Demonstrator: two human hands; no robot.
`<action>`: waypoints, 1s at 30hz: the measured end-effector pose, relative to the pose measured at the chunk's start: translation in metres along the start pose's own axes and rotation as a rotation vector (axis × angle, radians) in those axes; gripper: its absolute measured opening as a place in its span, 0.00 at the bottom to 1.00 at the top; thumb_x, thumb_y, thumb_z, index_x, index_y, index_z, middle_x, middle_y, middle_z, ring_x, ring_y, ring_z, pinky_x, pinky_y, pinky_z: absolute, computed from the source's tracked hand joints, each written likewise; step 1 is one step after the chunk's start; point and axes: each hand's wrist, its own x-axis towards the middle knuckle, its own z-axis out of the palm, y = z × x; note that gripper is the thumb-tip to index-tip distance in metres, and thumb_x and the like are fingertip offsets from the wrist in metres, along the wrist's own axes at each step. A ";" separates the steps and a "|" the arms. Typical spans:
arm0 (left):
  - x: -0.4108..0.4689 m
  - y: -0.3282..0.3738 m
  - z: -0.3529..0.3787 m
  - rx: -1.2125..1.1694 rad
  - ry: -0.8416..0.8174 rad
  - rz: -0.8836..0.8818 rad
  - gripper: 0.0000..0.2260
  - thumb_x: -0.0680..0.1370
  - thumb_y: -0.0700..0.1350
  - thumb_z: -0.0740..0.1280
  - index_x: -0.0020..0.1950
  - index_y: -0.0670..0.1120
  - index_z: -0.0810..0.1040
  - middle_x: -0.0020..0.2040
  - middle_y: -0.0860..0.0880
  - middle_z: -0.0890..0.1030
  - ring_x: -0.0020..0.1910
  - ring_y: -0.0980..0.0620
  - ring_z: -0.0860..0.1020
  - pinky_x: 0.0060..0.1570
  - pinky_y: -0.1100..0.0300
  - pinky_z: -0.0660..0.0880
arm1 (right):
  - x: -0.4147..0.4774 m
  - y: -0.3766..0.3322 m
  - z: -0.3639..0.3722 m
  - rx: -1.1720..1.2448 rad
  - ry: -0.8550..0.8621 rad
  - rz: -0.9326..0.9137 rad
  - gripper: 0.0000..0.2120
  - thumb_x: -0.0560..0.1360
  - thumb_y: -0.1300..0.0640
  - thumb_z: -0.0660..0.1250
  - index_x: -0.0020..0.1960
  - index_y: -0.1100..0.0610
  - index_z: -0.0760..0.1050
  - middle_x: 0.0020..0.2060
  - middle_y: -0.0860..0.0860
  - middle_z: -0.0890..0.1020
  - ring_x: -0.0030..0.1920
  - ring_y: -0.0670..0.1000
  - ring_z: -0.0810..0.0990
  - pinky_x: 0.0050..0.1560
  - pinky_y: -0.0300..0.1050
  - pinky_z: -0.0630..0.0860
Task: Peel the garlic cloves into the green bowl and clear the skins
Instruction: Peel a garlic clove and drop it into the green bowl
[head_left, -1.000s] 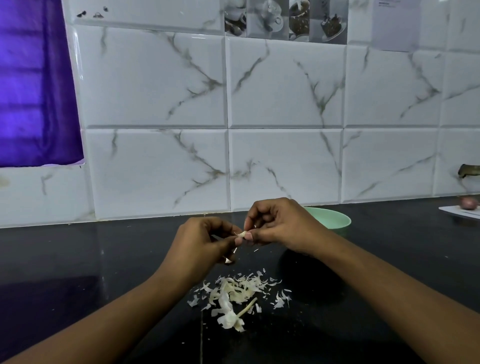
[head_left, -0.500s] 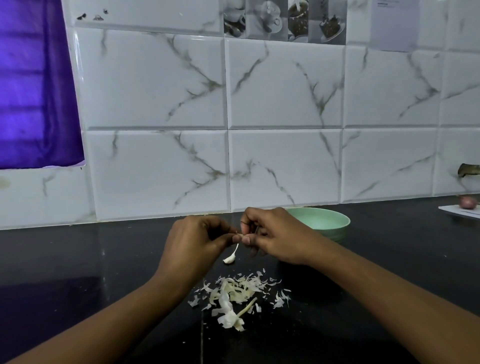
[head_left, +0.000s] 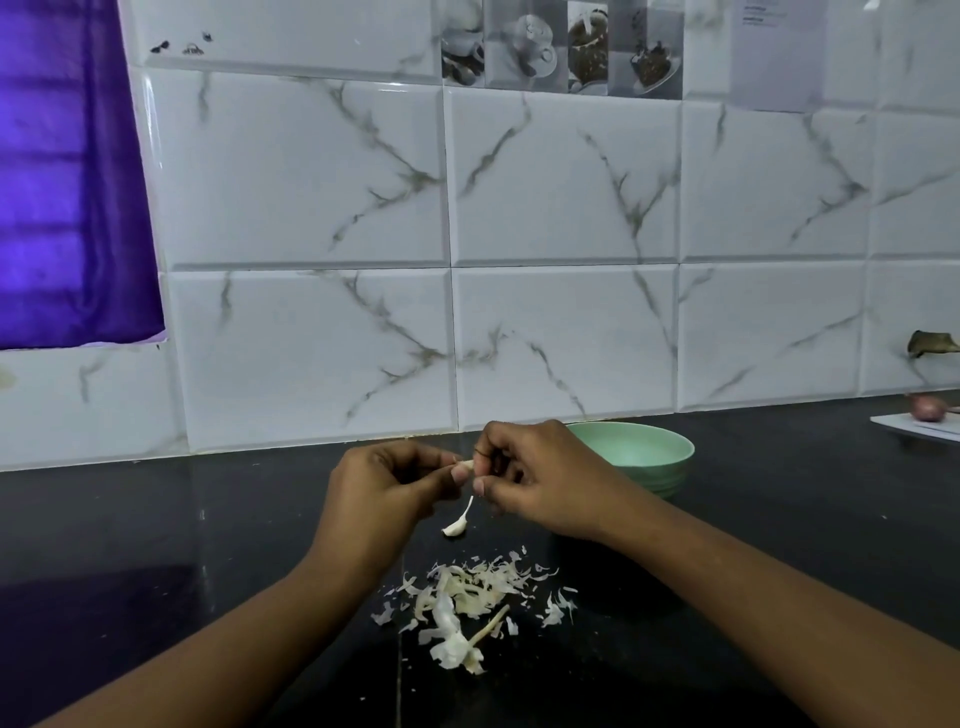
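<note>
My left hand (head_left: 387, 491) and my right hand (head_left: 540, 475) meet above the black counter, both pinching a small pale garlic clove (head_left: 466, 464) between their fingertips. A curled strip of skin (head_left: 458, 522) hangs down from the clove. The green bowl (head_left: 649, 452) stands just behind my right hand; its inside is only partly visible. A heap of white garlic skins and a dry stem (head_left: 467, 605) lies on the counter below my hands.
The black counter (head_left: 156, 545) runs to a white marble-tiled wall. A white board (head_left: 919, 423) with a small reddish onion (head_left: 927, 405) sits at the far right. A purple curtain (head_left: 67, 182) hangs at the upper left.
A strip of skin has come away from the clove and now hangs lower between my hands. My hands have stayed together in about the same place.
</note>
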 end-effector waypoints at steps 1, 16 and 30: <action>0.000 0.000 0.000 -0.064 -0.005 -0.029 0.04 0.69 0.43 0.75 0.42 0.45 0.85 0.37 0.47 0.85 0.40 0.52 0.84 0.42 0.57 0.80 | 0.000 0.001 -0.001 -0.016 -0.014 0.012 0.11 0.72 0.61 0.69 0.39 0.47 0.71 0.35 0.44 0.79 0.36 0.44 0.80 0.42 0.43 0.78; -0.006 0.007 0.001 0.175 0.021 0.166 0.04 0.68 0.44 0.77 0.39 0.51 0.84 0.34 0.56 0.84 0.32 0.59 0.83 0.32 0.70 0.74 | 0.000 0.004 -0.001 0.780 0.005 0.400 0.02 0.73 0.64 0.70 0.41 0.61 0.79 0.37 0.57 0.84 0.33 0.48 0.83 0.34 0.38 0.80; -0.003 0.006 -0.002 0.188 0.033 0.234 0.08 0.71 0.41 0.75 0.44 0.53 0.83 0.38 0.59 0.84 0.34 0.58 0.83 0.37 0.62 0.79 | 0.000 0.002 -0.005 0.979 -0.049 0.428 0.01 0.72 0.64 0.70 0.43 0.59 0.78 0.35 0.53 0.84 0.34 0.48 0.83 0.34 0.39 0.80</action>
